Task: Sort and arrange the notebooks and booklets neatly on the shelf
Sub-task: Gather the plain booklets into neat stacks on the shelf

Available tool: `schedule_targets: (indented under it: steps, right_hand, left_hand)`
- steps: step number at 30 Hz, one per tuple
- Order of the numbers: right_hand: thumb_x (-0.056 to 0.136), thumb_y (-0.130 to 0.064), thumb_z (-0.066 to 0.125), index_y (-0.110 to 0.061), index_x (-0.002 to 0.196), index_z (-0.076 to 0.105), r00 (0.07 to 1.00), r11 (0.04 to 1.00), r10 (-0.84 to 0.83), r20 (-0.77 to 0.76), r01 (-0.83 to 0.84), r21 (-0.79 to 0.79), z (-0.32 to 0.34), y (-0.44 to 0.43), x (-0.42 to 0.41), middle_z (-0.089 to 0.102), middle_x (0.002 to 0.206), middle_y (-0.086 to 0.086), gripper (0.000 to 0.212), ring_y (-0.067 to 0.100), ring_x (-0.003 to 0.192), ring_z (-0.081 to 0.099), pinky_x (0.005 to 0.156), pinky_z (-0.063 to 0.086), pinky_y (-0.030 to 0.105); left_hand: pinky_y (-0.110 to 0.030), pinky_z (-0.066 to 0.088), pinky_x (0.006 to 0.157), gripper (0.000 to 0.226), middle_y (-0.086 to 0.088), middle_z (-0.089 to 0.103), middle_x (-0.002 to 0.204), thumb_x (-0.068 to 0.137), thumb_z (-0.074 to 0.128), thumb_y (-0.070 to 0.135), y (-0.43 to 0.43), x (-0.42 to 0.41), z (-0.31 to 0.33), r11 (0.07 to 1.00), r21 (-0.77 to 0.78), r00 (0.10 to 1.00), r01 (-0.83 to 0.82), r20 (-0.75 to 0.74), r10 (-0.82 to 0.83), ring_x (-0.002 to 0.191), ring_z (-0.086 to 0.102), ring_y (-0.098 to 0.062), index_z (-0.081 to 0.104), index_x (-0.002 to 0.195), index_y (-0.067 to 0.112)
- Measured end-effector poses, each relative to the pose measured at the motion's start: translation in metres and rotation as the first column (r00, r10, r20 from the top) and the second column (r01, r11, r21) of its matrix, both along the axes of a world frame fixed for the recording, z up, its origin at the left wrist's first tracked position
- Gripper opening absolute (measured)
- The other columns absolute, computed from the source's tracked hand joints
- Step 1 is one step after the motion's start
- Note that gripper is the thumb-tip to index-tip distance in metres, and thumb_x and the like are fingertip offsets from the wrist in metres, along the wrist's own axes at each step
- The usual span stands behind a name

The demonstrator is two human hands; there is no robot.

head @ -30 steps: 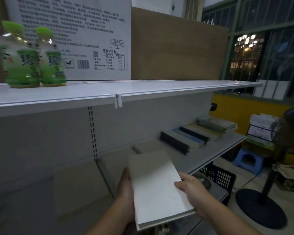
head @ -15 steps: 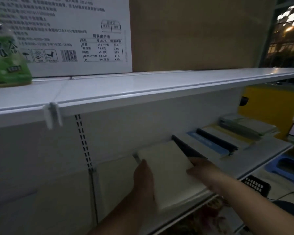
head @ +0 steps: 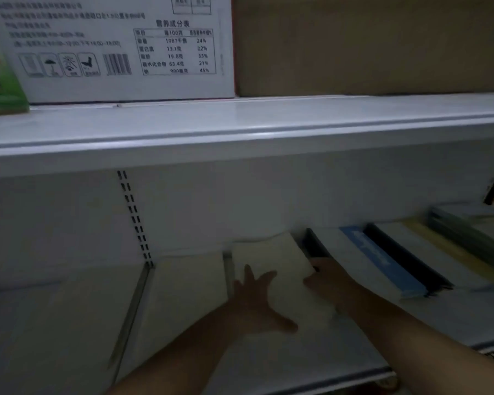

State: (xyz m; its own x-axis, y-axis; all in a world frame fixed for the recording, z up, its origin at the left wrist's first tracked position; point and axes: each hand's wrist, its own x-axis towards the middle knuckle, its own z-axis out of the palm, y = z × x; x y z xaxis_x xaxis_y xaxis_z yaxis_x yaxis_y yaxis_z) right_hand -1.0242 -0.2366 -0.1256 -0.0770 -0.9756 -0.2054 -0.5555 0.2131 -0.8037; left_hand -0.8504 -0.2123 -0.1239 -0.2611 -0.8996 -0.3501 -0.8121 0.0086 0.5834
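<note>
While the pale booklet [head: 277, 252] lies flat on the lower shelf [head: 439, 317], close to the back panel, it is pressed down by the left hand [head: 254, 300], whose fingers are spread wide on its cover. The right hand [head: 325, 277] is set at the booklet's right edge. Whether that edge is pinched or merely pushed cannot be told, as the fingers are blurred and in shadow.

To the right, an overlapping row is already laid: a dark-spined notebook [head: 311, 243] just beside the booklet, a blue-spined notebook [head: 380, 263], a black-spined notebook [head: 405, 258] and a grey-green stack [head: 465, 229]. The task is judged well advanced, with this booklet yet to be squared to the row.

A pale rectangle [head: 183, 283] to the left cannot be identified as booklet or shelf panel. The row's far end is cut off by the frame.
</note>
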Motion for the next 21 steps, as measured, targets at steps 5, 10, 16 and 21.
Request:
schedule_targets:
  steps: [5,10,16,21]
  right_hand:
    - [0.093,-0.007,0.050,-0.001,0.134,0.044,0.984,0.991,0.135,-0.117,-0.135,0.014,0.005,-0.003,-0.003,0.049,0.133,0.020,0.042,0.033,0.117,0.052,0.093,0.048,0.034]
    - [0.097,-0.019,0.043,-0.005,0.146,0.022,0.935,0.962,0.273,-0.228,-0.257,0.095,-0.005,-0.003,0.008,0.031,0.149,0.011,0.055,0.026,0.130,0.040,0.099,0.039,0.026]
    - [0.096,-0.024,0.033,-0.008,0.149,0.009,0.817,0.975,0.167,-0.552,-0.221,-0.033,-0.037,0.000,0.024,0.008,0.154,0.020,0.060,0.037,0.141,0.017,0.113,0.024,0.043]
    - [0.095,-0.021,0.034,-0.006,0.148,0.016,0.748,0.976,0.116,-0.654,-0.209,-0.066,-0.040,0.004,0.024,0.016,0.151,0.026,0.058,0.040,0.137,0.026,0.110,0.028,0.044]
  left_hand:
    - [-0.045,0.021,0.117,0.118,-0.009,-0.032,0.153,0.070,0.081,0.036,-0.001,-0.003,-0.008,0.990,-0.037,0.948,0.133,0.296,-0.116,0.145,-0.005,-0.038,-0.006,0.150,0.037]
    - [-0.035,0.033,0.112,0.124,-0.006,-0.027,0.155,0.063,0.085,0.039,-0.009,0.006,-0.003,0.981,-0.049,0.930,0.188,0.331,-0.162,0.146,0.012,-0.029,-0.005,0.148,0.042]
    - [-0.029,0.022,0.114,0.122,-0.009,-0.019,0.157,0.064,0.084,0.041,-0.012,0.004,0.000,0.970,-0.110,0.899,0.219,0.410,-0.156,0.146,0.014,-0.026,-0.003,0.149,0.039]
    - [-0.033,0.024,0.115,0.114,-0.004,-0.026,0.156,0.069,0.082,0.033,-0.001,0.003,-0.005,0.986,-0.102,0.945,0.128,0.315,-0.090,0.147,0.005,-0.026,0.004,0.151,0.033]
